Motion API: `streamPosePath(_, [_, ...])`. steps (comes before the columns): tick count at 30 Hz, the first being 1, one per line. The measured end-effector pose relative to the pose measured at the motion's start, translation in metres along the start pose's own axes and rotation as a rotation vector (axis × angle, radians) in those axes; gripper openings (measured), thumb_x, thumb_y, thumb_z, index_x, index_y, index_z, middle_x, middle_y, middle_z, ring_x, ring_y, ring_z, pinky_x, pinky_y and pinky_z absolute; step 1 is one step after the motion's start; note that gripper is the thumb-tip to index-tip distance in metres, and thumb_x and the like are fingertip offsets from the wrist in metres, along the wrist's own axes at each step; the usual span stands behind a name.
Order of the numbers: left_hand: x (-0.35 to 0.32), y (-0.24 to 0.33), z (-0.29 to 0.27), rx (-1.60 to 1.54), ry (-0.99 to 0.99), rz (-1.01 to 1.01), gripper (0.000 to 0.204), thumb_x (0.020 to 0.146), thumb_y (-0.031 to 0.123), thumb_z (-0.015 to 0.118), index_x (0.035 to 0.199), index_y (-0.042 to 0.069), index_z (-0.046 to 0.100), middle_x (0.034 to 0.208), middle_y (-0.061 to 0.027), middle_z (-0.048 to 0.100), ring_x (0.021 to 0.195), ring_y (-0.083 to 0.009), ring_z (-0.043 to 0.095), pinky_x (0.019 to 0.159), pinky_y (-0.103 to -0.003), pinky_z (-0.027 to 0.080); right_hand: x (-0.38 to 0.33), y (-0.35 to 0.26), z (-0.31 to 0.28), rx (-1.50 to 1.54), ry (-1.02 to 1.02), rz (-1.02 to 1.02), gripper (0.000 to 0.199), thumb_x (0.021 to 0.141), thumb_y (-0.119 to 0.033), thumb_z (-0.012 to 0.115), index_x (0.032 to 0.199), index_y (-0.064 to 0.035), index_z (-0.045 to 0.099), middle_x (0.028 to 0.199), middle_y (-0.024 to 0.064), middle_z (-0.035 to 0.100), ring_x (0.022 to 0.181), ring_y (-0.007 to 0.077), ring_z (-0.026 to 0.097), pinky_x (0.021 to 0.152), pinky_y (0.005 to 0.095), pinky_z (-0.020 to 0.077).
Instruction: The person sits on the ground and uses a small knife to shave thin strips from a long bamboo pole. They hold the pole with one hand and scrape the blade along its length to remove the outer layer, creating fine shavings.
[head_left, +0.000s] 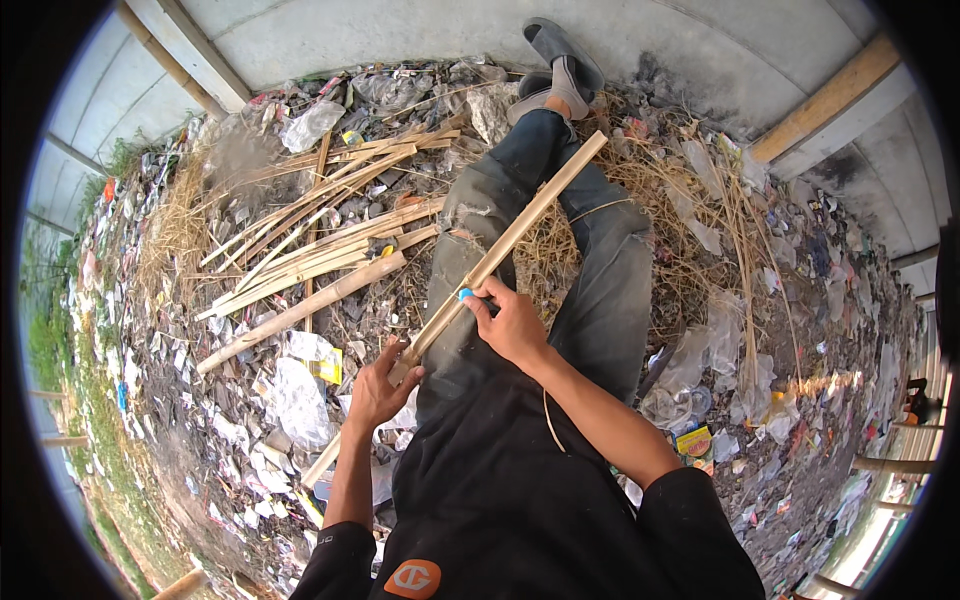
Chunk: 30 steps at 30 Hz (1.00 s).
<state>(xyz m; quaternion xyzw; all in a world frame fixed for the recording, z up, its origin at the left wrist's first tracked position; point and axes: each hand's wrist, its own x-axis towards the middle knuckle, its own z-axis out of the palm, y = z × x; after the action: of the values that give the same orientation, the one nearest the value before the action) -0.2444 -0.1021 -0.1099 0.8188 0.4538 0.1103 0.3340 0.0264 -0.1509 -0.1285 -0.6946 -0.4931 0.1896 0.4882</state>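
A long split bamboo strip [540,207] lies slantwise across my lap, its far end over my legs and its near end down at the left. My left hand [379,388] is wrapped around its lower part, the thumb along the near side. My right hand [512,325] is closed at the strip's middle. Between its thumb and forefinger shows a small blue thing [465,294], pressed at the strip; its kind is too small to make out.
Several split bamboo strips [330,250] lie in a pile at the left, beside a thicker bamboo piece [300,312]. Plastic scraps [300,400] and dry straw [690,210] cover the ground. A grey wall [420,35] stands beyond my feet, with a bamboo post [825,98] at the right.
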Motion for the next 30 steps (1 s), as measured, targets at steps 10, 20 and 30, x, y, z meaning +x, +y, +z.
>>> streamPosePath(10, [-0.034,-0.017,0.004,-0.051,0.029,-0.062,0.041,0.098,0.03,0.075,0.128,0.003,0.071,0.08,-0.0241,0.073,0.074,-0.0394,0.075,0.066,-0.044,0.056,0.037,0.026,-0.026,-0.089,0.116,0.072,0.021,0.1,-0.027,0.071,0.097,-0.0072,0.063,0.073,0.0162,0.068,0.065,0.0421,0.066,0.055,0.0502,0.0464])
streamPosePath(20, [0.027,0.036,0.024,-0.099,0.009,-0.062,0.038,0.1,0.032,0.069,0.125,0.004,0.072,0.093,-0.0272,0.074,0.09,-0.0445,0.073,0.078,-0.05,0.056,-0.008,0.008,0.0,-0.024,-0.034,-0.032,0.024,0.102,-0.028,0.069,0.095,-0.0066,0.062,0.077,0.0147,0.071,0.066,0.0421,0.067,0.056,0.0462,0.05])
streamPosePath(30, [0.019,0.032,0.03,-0.056,0.075,-0.09,0.036,0.099,0.032,0.069,0.125,0.008,0.073,0.092,-0.0243,0.075,0.088,-0.0445,0.073,0.076,-0.049,0.057,0.004,0.016,-0.018,0.728,-0.343,0.442,0.02,0.102,-0.021,0.072,0.093,-0.0075,0.061,0.063,-0.0023,0.058,0.05,0.0023,0.047,0.043,0.022,0.0356])
